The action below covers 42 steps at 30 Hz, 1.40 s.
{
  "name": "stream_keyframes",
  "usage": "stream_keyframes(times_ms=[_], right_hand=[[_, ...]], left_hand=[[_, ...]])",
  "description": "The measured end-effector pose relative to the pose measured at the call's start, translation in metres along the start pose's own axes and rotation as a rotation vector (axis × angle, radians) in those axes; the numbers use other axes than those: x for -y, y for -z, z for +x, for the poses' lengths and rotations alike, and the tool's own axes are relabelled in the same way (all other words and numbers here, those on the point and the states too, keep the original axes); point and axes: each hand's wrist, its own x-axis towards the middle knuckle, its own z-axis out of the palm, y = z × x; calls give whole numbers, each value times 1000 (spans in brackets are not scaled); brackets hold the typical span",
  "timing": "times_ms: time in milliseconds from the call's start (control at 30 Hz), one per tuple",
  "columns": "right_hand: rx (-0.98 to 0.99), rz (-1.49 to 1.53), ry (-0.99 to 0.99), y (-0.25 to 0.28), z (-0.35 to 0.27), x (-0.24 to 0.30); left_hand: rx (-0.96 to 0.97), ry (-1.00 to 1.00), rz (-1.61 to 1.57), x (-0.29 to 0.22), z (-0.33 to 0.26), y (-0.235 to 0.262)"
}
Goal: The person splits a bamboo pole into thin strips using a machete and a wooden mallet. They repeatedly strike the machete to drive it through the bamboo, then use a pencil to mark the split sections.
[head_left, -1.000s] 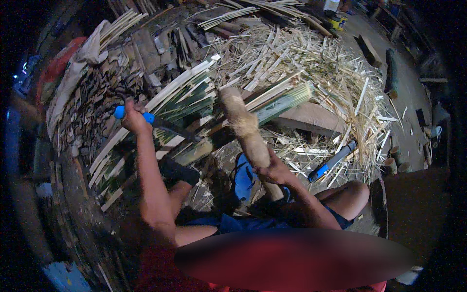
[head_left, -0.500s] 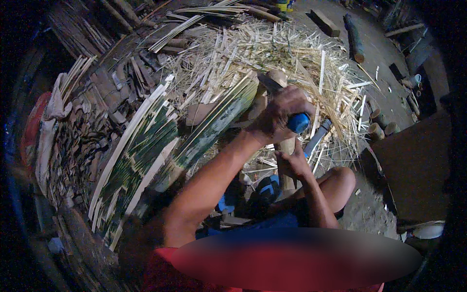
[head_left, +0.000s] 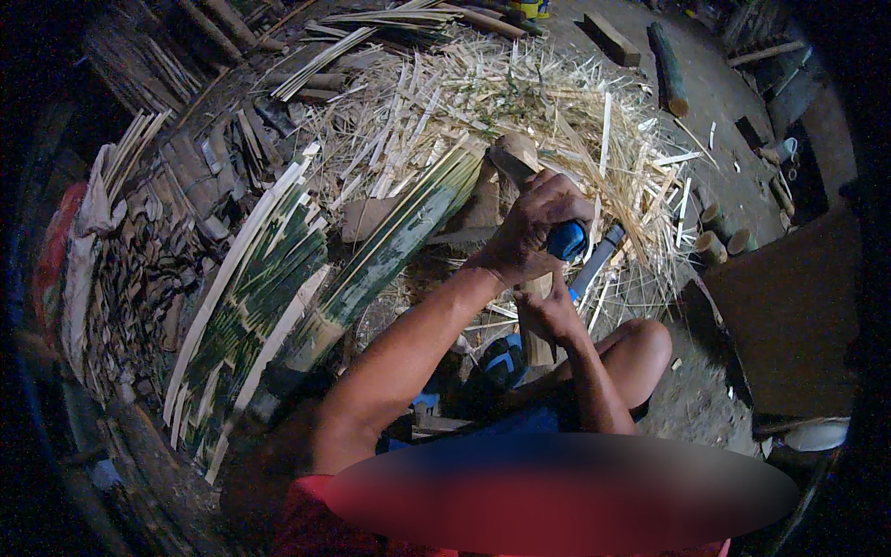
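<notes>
My left hand (head_left: 541,223) is closed round the blue handle (head_left: 566,241) of a knife. The dark blade (head_left: 509,167) points away to the upper left, over a pale wooden piece (head_left: 516,147). Nearer to me, just below it, my right hand (head_left: 553,311) is closed, and what it grips is mostly hidden. Pale wood (head_left: 536,347) shows beneath this hand. A second tool with a grey and blue handle (head_left: 599,258) lies on the shavings to the right. Left of my hands leans a green bamboo piece (head_left: 399,232), split into strips at its far end.
A heap of pale bamboo shavings (head_left: 557,88) spreads ahead. Split green bamboo (head_left: 255,278) lies at left beside dry brown scraps (head_left: 153,269). A squared timber (head_left: 611,39), a dark log (head_left: 666,70) and a brown board (head_left: 789,311) are farther right. My bent knee (head_left: 645,348) is close by.
My left hand has tilted a little, turning the blue handle end, and the two hands have drawn slightly closer together. The whole view has shifted slightly.
</notes>
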Motion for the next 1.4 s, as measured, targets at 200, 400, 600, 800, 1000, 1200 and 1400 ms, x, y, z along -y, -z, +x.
stream_keyframes(times_ms=[200, 400, 600, 800, 1000, 1200, 1400], right_hand=[[8, 15, 19, 2, 6, -6], [-33, -25, -68, 6, -3, 14], [-292, -186, 39, 115, 30, 138], [-355, -96, 443, 167, 166, 197], [434, -427, 404, 61, 162, 97], [-188, -399, 290, 128, 139, 168], [50, -723, 185, 34, 101, 198]], left_hand=[[12, 33, -78, 1, -4, 7], [53, 28, 57, -4, -2, 14], [303, -46, -8, 11, -34, 54], [7, -34, -106, 7, -24, 87], [-90, 428, 68, 20, 65, 86], [-108, 438, -11, 2, 1, 129], [-171, 246, -100, -22, -70, 161]])
